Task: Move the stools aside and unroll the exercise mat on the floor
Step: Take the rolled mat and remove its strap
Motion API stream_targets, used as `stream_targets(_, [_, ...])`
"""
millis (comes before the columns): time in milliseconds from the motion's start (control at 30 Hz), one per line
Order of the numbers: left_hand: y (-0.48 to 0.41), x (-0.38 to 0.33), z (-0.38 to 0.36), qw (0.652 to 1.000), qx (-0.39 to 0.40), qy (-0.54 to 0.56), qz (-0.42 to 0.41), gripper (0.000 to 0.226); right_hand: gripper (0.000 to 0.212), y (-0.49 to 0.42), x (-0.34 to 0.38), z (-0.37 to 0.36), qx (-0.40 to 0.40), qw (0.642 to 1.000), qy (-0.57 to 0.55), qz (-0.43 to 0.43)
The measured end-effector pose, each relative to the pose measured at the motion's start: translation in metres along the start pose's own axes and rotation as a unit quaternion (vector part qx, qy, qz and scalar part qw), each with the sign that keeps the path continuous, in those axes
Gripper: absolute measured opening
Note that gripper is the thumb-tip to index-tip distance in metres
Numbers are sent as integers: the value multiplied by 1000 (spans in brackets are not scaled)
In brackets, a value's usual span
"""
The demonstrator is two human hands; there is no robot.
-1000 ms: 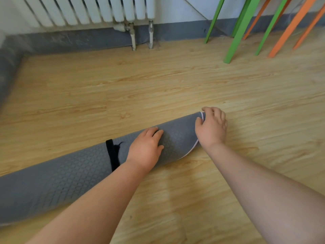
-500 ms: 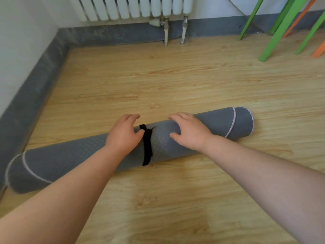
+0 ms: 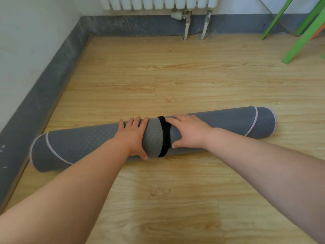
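Note:
The rolled grey exercise mat (image 3: 228,124) lies across the wooden floor, left end near the wall skirting. A black strap (image 3: 164,138) is wrapped round its middle. My left hand (image 3: 134,136) drapes over the roll just left of the strap, fingers curled over the top and thumb at the near side. My right hand (image 3: 189,132) lies on the roll just right of the strap, with fingers stretched out and the index fingertip touching the strap. Green stool legs (image 3: 302,37) stand at the far right, with a bit of an orange leg (image 3: 318,32) behind them.
A white radiator (image 3: 158,3) with two pipes hangs on the far wall. A grey skirting (image 3: 44,81) runs along the left wall and the back. Bare wooden floor (image 3: 175,76) stretches between the mat and the radiator.
Both hands slid left along the roll from its right end to the strap in the middle and now sit on either side of it. The view swung left, pushing the stools toward the edge.

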State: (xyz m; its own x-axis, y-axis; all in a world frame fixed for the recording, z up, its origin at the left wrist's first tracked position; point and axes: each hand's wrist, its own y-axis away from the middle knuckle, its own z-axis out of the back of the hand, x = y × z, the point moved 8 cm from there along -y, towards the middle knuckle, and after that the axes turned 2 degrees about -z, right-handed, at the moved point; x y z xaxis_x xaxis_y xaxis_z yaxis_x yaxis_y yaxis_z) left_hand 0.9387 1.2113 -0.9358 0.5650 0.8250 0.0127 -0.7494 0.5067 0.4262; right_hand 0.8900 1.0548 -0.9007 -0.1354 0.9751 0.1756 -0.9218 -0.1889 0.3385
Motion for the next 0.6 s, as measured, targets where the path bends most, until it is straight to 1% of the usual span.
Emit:
stream_targets(67, [-3,-3,5,1000,-18,-5,-11,139,104,-1,-2,-5,13,999,33,-11])
stream_targets(167, [-6,-3,10,999,-28,10,-18,133,109,-4,0,-5,7,999,48,-14])
stream_targets(300, [-9,-3,15,999,-36,15,-28,129,109,-2,-4,-6,-25,996,88,-7])
stream_targets(400, [-14,-17,16,998,-43,9,-47,127,107,6,-15,-7,-53,993,100,-18])
stream_targets(600, [-31,-41,22,995,-62,19,-78,126,103,19,-40,-9,-63,992,99,-47])
